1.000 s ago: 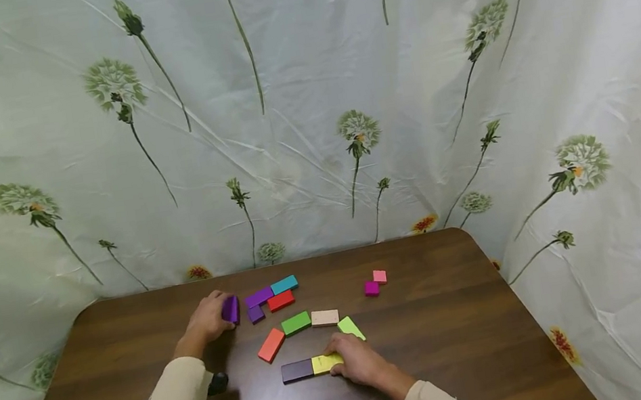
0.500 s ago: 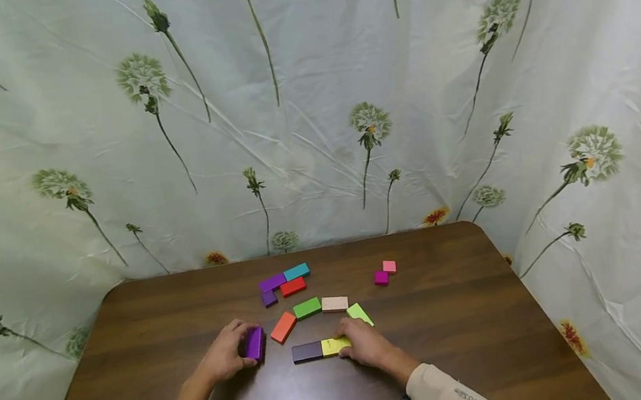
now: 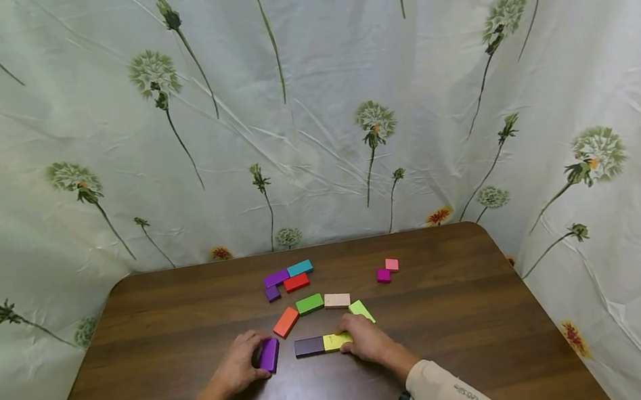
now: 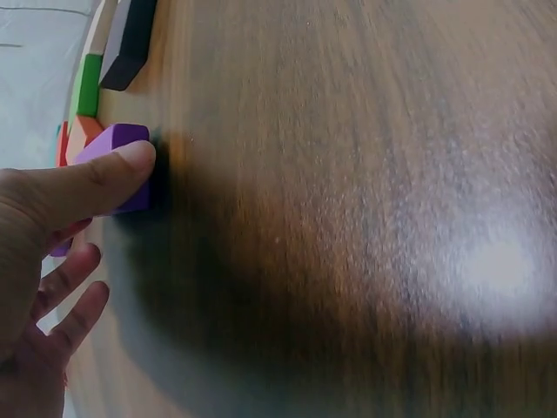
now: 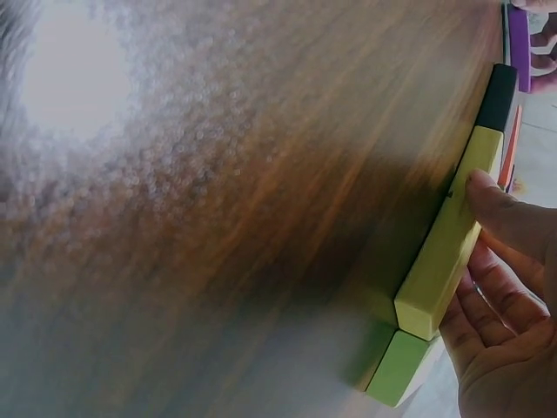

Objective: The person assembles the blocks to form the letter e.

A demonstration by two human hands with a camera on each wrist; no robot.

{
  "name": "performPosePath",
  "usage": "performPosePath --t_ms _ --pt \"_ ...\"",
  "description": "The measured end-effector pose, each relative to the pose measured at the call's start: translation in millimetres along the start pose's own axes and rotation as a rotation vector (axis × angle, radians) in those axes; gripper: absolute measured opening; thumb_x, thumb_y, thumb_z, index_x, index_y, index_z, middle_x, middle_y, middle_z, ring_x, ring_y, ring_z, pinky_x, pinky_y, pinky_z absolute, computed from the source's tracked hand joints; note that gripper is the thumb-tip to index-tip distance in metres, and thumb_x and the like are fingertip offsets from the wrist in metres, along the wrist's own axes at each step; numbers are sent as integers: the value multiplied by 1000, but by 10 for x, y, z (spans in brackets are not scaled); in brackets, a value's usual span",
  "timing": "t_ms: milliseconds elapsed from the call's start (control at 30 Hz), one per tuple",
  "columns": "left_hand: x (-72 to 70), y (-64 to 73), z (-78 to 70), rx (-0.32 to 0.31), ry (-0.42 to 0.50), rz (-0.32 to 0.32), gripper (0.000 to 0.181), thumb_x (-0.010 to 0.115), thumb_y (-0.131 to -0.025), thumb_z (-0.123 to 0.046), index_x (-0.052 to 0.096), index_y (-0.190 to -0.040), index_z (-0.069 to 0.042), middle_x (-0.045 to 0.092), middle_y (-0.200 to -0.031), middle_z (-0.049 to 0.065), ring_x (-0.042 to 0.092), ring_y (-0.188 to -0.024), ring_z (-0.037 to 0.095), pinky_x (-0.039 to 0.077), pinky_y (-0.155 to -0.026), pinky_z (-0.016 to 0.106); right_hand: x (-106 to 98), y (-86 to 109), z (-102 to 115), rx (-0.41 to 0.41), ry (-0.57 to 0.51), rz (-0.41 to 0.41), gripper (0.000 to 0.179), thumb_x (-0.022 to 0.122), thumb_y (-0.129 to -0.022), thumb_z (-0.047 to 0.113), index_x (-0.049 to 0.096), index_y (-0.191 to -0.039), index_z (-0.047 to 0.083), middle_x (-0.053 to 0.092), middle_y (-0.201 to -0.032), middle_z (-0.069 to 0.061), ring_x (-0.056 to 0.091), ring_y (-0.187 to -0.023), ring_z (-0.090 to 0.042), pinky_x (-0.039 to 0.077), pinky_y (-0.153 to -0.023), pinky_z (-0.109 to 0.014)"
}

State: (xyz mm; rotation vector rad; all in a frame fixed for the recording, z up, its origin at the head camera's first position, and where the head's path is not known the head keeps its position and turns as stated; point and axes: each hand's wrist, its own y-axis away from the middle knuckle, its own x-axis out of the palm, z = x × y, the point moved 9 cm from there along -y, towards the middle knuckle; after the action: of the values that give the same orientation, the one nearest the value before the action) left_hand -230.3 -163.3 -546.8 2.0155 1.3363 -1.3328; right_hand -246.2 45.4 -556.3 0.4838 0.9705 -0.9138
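In the head view my left hand (image 3: 239, 365) pinches a purple rectangular block (image 3: 269, 355) between thumb and fingers, low over or on the table. My right hand (image 3: 371, 342) has its thumb and fingers on the two sides of a yellow block (image 3: 334, 342), whose right end the hand covers. End to end with the yellow block lies a dark grey-violet block (image 3: 309, 347). Behind them, an orange block (image 3: 286, 322), a green block (image 3: 310, 304), a beige block (image 3: 337, 300) and a light green block (image 3: 361, 311) form an arc. The right wrist view shows the thumb on the yellow block (image 5: 448, 239).
Farther back lie a teal block (image 3: 300, 268), a red block (image 3: 296, 282), a long purple block (image 3: 276, 278) and a small violet block (image 3: 273, 293). A magenta cube (image 3: 383, 276) and a pink cube (image 3: 392, 264) sit back right. A floral curtain (image 3: 315, 160) hangs behind the table (image 3: 466, 316).
My left hand has carried the purple block from beside the small violet block toward me, to the front left of the orange block. The right hand keeps to the yellow block. The head view has shifted.
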Motion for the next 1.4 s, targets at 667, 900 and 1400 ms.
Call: performPosePath --t_ms 667,900,1400 --pt "53 -12 32 -23 -22 9 61 87 -62 -13 63 -116 4 63 -110 13 56 -101 32 44 -89 48 13 0 -25 33 5 21 25 79 -78 11 72 -99 1 64 -89 -3 60 -85 -15 50 -78 -28" --pt "47 -3 81 -40 -26 -6 60 87 -62 -14 64 -114 4 64 -109 13 56 -100 31 45 -88 46 22 2 -24 52 5 24 25 79 -78 12 73 -100 1 63 -89 -2 60 -85 -14 49 -77 -28" --pt "59 6 125 -75 -12 -1 59 87 -64 -14 63 -116 2 64 -110 11 56 -101 31 45 -88 47 6 11 -4 37 14 9 25 79 -77 11 73 -99 1 63 -89 -3 61 -85 -16 49 -76 -29"
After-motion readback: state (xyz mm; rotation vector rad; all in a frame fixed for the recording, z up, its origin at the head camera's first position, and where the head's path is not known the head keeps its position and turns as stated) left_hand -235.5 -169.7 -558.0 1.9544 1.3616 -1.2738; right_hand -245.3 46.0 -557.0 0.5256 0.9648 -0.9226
